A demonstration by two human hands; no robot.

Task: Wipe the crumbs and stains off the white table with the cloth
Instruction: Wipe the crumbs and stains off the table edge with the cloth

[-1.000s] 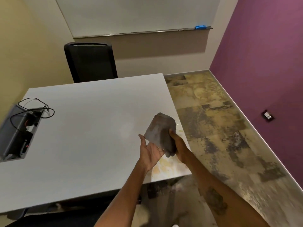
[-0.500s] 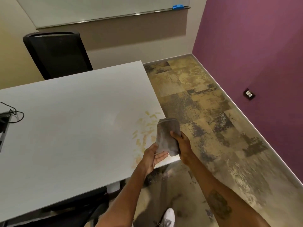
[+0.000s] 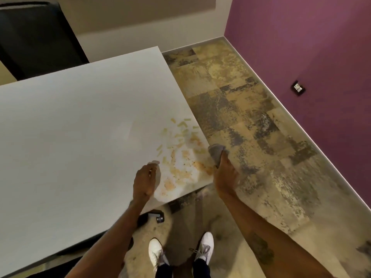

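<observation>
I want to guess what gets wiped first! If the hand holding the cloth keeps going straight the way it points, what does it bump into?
Probably nothing on the table: the right hand and cloth point along the table edge, with the pale crumbs just to the left. Depth is hard to judge.

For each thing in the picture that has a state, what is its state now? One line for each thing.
White table: dirty at the near right corner, not yet wiped.
Crumbs: scattered loose on the table.
Stains: orange, unwiped.
Cloth: bunched up, gripped by the right hand at the table's edge.
Right hand: closed on the cloth.
Left hand: empty, fingers curled, over the table beside the stains.
Black chair: unoccupied.
</observation>
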